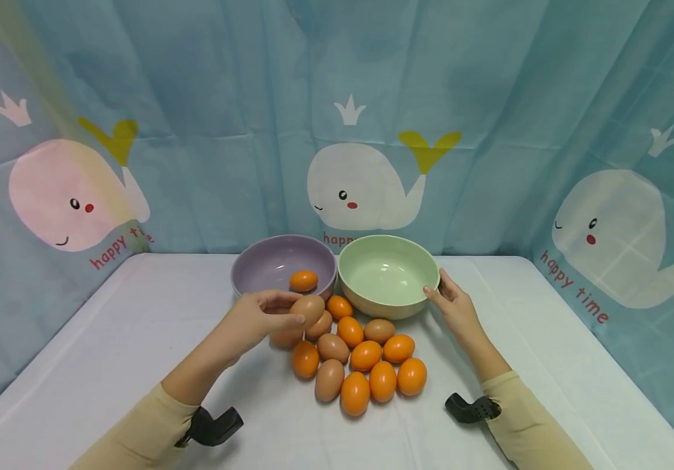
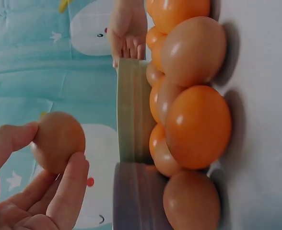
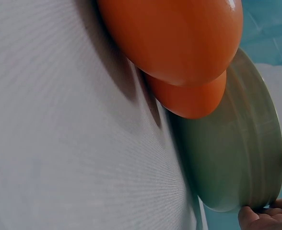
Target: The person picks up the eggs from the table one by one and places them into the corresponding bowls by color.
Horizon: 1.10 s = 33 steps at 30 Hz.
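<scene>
My left hand (image 1: 260,323) pinches a brown egg (image 2: 59,142) between thumb and fingers, raised above the table near the front of a purple bowl (image 1: 249,267). One orange egg (image 1: 304,281) lies inside that bowl. My right hand (image 1: 457,307) grips the right rim of a light green bowl (image 1: 381,274), thumb at the rim and fingers against its outer side. No egg shows inside the green bowl. In front of both bowls, several orange eggs (image 1: 354,393) and several brown eggs (image 1: 329,380) lie bunched together on the table.
The bowls stand side by side at the back of a white-covered table (image 1: 137,339). Behind them hangs a blue curtain (image 1: 213,117) printed with whales. Black wrist cameras (image 1: 213,427) are strapped over both beige sleeves (image 1: 531,418).
</scene>
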### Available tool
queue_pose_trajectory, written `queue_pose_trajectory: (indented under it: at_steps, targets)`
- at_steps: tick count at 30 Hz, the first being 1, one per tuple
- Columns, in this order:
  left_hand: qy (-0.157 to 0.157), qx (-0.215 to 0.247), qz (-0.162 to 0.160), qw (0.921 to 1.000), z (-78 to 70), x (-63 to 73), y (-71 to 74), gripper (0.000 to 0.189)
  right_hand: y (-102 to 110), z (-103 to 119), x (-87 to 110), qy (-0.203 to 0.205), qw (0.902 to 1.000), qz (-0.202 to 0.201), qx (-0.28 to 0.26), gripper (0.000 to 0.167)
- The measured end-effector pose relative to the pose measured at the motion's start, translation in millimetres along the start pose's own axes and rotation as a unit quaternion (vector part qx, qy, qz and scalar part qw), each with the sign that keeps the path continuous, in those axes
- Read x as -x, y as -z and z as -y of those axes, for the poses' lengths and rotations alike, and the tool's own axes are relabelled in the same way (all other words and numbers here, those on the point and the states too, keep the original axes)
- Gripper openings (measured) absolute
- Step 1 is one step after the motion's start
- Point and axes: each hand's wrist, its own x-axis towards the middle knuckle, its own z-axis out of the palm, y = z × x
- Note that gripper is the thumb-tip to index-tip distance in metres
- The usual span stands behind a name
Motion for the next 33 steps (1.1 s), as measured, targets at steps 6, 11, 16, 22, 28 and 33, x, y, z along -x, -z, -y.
queue_pose_trajectory:
  at_steps: [6,11,16,22,28,33]
  targets:
    - [-0.013,0.063,-0.005,0.9979,-8.6,-19.0,-9.8,0.050,1,0,0.5,0.000,1.0000,0.003,0.000,0.076]
    - [-0.018,0.095,0.006,0.9953,-11.6,-33.6,-19.5,0.046,0,-1,1.6,-0.003,1.0000,0.002,-0.007,0.076]
    - [-0.014,0.079,0.006,0.9967,-16.3,-44.9,-27.3,0.046,0,0,1.5,-0.002,1.0000,0.003,-0.009,0.076]
    - [0.002,0.085,-0.001,0.9964,-25.3,-59.4,-36.1,0.051,1,0,1.1,-0.004,1.0000,0.001,-0.005,0.076]
    - [-0.001,0.119,-0.005,0.9929,-35.7,-76.0,-47.0,0.047,0,0,1.3,-0.008,1.0000,0.001,-0.005,0.075]
    - [-0.018,0.115,-0.019,0.9930,-41.5,-89.9,-56.6,0.043,-1,0,2.4,-0.007,1.0000,0.001,-0.006,0.075]
